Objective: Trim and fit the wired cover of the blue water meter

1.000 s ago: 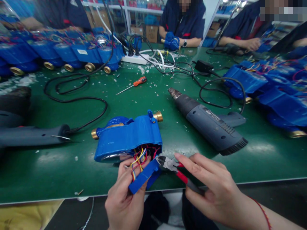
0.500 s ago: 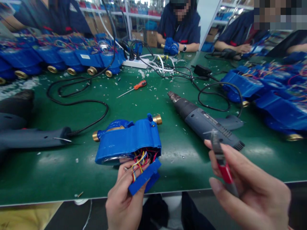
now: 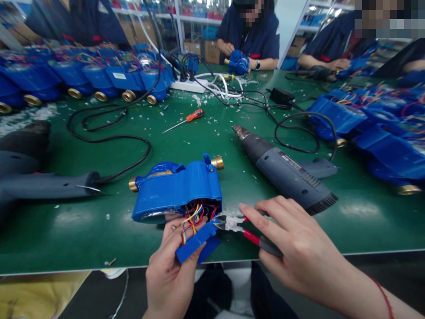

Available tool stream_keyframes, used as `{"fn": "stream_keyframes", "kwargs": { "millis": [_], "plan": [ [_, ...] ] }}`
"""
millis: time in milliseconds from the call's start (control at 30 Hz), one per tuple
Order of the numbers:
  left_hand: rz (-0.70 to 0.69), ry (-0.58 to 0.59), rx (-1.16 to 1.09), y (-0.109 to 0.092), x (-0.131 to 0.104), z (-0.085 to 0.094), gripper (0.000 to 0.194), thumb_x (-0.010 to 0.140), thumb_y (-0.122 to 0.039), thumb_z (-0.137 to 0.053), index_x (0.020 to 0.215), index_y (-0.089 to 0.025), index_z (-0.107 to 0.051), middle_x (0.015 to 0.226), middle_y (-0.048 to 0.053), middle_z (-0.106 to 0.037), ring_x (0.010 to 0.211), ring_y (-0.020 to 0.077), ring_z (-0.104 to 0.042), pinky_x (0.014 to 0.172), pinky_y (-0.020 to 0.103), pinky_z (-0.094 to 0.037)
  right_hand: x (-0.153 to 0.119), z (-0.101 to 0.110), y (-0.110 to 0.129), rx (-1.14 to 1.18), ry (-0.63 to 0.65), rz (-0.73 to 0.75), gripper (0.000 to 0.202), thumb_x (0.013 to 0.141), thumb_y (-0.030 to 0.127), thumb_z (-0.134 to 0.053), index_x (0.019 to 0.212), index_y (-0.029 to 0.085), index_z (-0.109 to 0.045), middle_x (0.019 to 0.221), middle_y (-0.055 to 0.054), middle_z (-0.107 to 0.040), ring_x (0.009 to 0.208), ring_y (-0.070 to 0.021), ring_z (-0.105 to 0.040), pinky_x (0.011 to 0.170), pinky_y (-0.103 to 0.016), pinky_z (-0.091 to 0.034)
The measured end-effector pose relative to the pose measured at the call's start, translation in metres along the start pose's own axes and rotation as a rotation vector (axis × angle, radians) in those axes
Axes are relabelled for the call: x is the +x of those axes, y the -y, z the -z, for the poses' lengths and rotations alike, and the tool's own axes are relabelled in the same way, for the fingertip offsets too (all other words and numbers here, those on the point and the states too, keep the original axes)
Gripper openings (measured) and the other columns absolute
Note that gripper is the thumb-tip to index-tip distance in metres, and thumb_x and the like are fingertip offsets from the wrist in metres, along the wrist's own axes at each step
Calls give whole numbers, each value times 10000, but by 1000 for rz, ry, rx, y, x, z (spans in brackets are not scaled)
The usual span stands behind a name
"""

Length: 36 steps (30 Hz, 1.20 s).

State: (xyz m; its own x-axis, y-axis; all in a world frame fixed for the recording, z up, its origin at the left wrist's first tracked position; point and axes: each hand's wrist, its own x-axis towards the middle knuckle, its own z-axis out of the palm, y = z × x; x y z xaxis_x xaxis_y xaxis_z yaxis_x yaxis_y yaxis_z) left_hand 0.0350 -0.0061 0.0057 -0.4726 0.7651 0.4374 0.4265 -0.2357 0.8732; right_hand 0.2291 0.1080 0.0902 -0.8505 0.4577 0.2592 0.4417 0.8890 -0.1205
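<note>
So the left hand is wrapped around a small blue plastic cover, a flat boxy piece, fingers curled up behind it and thumb on the near side, holding it tight. Just above that hand sits the blue water meter, a chunky smooth plastic housing with shiny brass threaded ends poking out on both sides, lying on the green mat. A messy bundle of thin wires, yellow, red, blue, spills out of the open end of the meter right over the left fingertips, tying the cover to the body. The right hand is closed around a pair of cutters, red rubbery grips in the palm, index finger stretched along the top, and the small steel nose points left, right at the edge of the cover and the wires; can't tell if the blades actually touch a wire. Just beyond the right hand lies a dark grey heat gun, matte plastic with a ribbed back end and a scorched metal nozzle. Farther out past both hands there's an orange-handled screwdriver, loops of black cable and white plastic crumbs all over the mat. Well off to the left of the left hand, another grey tool lies flat.
</note>
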Motion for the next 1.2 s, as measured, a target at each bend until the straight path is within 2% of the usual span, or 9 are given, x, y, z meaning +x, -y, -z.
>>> {"fn": "stream_keyframes", "kwargs": {
  "millis": [133, 300, 433, 567, 767, 900, 1067, 1133, 1200],
  "plan": [
    [-28, -10, -5, 3, -2, -1, 491, 865, -42, -665, 1242, -357, -671, 1088, -18, -740, 1031, 184, -663, 904, 304, -583, 6, 5, -1, -52, -18, 41, 442, 797, 85, -498, 1217, 110, -637, 989, -131, -679, 840, -269, -608, 673, -405, -533],
    [-41, -15, 15, 3, -1, 0, 409, 858, -62, -678, 1196, -290, -706, 1061, 27, -747, 979, 221, -685, 827, 334, -611, 11, 10, -2, -103, -35, 99, 372, 803, 100, -509, 1136, 110, -674, 911, -115, -699, 756, -248, -624, 598, -371, -547],
    [-59, -13, 16, 3, -2, 1, 453, 862, -64, -676, 1232, -327, -682, 1075, -6, -750, 996, 202, -674, 887, 334, -589, 15, 13, -1, -173, -52, 150, 322, 832, 99, -472, 1070, 102, -689, 834, -105, -702, 643, -223, -612, 494, -346, -516],
    [-83, -9, 15, 4, -2, 2, 516, 865, -59, -675, 1281, -362, -643, 1107, -39, -739, 1033, 177, -647, 933, 313, -563, 12, 10, 0, -161, -54, 137, 314, 849, 96, -475, 1086, 94, -681, 796, -88, -690, 644, -223, -629, 497, -345, -528],
    [-76, 8, 35, 0, 2, 1, 433, 875, -69, -671, 1230, -317, -676, 1040, -14, -739, 975, 167, -637, 847, 261, -577, 3, -6, 2, 185, -57, -30, 399, 818, 47, -481, 1174, 110, -649, 877, -74, -686, 734, -186, -650, 623, -305, -574],
    [-64, 0, 17, 0, 2, 1, 395, 874, -81, -675, 1201, -303, -691, 1038, -3, -739, 976, 176, -645, 842, 267, -582, 2, -10, 5, 471, -128, -156, 462, 765, 17, -481, 1174, 160, -644, 855, -32, -673, 723, -132, -647, 642, -223, -557],
    [-20, -4, 12, 0, 1, -1, 390, 874, -93, -673, 1194, -314, -701, 1070, -7, -741, 1011, 177, -654, 872, 266, -580, -7, -4, 6, 575, -214, -272, 467, 762, 17, -486, 1133, 231, -671, 754, -5, -635, 616, -132, -612, 510, -186, -519],
    [11, -32, 6, 0, -1, -3, 333, 862, -118, -689, 1145, -291, -728, 1058, 7, -746, 995, 193, -669, 858, 280, -590, -16, 0, 7, 618, -256, -304, 532, 765, 11, -481, 1195, 272, -652, 796, -6, -657, 644, -135, -631, 558, -187, -553],
    [98, -80, 7, 3, -8, -4, 232, 842, -172, -714, 1059, -240, -760, 1037, 38, -751, 979, 224, -685, 851, 312, -600, -28, 4, 7, 618, -311, -312, 568, 778, 27, -514, 1255, 316, -623, 930, -14, -700, 788, -150, -685, 677, -204, -587]
  ]
}}
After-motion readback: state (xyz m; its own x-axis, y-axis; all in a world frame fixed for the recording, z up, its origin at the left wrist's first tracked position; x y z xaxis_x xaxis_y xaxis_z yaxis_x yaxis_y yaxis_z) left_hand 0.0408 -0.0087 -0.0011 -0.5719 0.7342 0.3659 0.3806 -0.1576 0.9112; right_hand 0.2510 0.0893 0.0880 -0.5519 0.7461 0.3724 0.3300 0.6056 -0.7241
